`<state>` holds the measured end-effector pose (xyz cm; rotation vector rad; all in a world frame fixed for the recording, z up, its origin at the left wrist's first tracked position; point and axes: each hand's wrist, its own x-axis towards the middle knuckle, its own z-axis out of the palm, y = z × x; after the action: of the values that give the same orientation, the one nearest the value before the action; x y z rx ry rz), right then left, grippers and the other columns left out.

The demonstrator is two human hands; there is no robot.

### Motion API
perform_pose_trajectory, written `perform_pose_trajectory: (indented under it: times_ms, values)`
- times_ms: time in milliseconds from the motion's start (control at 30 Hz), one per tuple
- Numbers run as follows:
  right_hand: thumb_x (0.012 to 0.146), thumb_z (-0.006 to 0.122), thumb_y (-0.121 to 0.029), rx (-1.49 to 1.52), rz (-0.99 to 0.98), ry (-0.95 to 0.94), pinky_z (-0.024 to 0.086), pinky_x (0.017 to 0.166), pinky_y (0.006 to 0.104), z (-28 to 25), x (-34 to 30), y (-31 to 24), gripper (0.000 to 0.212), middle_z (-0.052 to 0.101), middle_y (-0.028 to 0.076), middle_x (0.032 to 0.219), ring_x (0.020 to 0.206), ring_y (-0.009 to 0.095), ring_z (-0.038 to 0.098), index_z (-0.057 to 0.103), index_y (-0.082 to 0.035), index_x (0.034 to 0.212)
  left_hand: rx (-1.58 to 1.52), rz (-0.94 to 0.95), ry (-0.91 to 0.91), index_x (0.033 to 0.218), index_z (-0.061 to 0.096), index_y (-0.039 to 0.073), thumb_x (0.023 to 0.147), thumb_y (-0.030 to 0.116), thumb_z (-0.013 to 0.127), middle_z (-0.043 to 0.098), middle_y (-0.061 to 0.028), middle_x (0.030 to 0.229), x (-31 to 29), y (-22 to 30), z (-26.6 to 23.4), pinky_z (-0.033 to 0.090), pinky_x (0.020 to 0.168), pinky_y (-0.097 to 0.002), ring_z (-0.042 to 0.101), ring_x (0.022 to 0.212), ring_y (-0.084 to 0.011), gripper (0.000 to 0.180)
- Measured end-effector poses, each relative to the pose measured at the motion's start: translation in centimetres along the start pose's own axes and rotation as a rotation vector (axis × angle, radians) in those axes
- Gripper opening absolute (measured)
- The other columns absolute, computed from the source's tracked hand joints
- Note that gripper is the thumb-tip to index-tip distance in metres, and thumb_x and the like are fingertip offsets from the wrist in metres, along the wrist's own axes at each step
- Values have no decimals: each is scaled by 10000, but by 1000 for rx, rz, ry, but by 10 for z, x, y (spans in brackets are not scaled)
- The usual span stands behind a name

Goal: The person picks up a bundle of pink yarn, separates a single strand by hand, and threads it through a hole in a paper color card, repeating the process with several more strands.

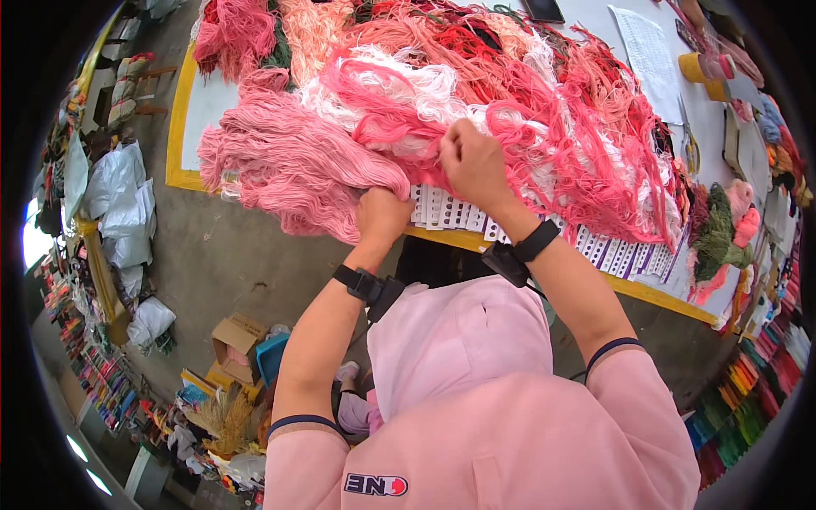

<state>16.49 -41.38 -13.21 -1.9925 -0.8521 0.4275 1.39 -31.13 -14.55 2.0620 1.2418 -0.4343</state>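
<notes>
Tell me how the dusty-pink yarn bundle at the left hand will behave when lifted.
Probably floppy: the dusty-pink yarn bundle drapes over the table's yellow edge. Its loose strands may trail or snag, since they fan out from the left hand. It seems unlikely to roll, lying spread out.

Loose red, pink and white yarn (527,136) obstructs the middle of the counter (212,98); a pink skein (289,157) overhangs its near left edge. A narrow passage exists at far right, between yarn and paper sheet (648,59).
</notes>
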Motion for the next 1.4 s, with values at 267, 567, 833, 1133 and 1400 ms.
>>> perform_pose_trajectory:
  times_ms: [267, 567, 833, 1133, 1400]
  values:
    - [872, 559, -94, -399, -257, 231, 493, 614, 425, -22, -10, -5, 47, 584, 122, 802, 721, 320, 622, 555, -60, 903, -67, 155, -69, 838, 693, -11, 668, 252, 741, 681, -233, 824, 6, -20, -12, 523, 728, -448, 666, 800, -395, 317]
    - [851, 545, -51, -230, -218, -400, 523, 717, 408, 11, -18, 26, 298, 637, 152, 982, 846, 356, 638, 559, -41, 1149, 70, 206, -85, 881, 695, 30, 677, 241, 739, 681, -224, 865, 8, -22, -10, 518, 744, -465, 655, 827, -404, 297]
    - [864, 534, 20, 261, 124, 27, 508, 659, 330, -8, -16, -5, 187, 655, 92, 825, 719, 211, 641, 627, -21, 1022, 85, 238, -19, 833, 693, 10, 682, 257, 757, 674, -231, 841, 3, -16, -13, 520, 721, -466, 651, 808, -411, 296]
    - [795, 525, 51, -84, -295, -469, 510, 832, 401, 4, -12, 15, 407, 623, 155, 1037, 962, 334, 632, 603, -55, 1180, -42, 38, 21, 834, 711, 5, 691, 267, 777, 674, -254, 854, -5, 5, 16, 519, 745, -475, 662, 846, -406, 306]
    - [899, 485, 65, 504, 88, -230, 517, 772, 276, -13, 4, 10, 452, 638, 140, 1009, 849, 193, 655, 544, -68, 1326, -384, 164, -249, 817, 622, -6, 720, 46, 751, 605, -36, 727, 16, -29, 17, 494, 590, -311, 580, 644, -125, 169]
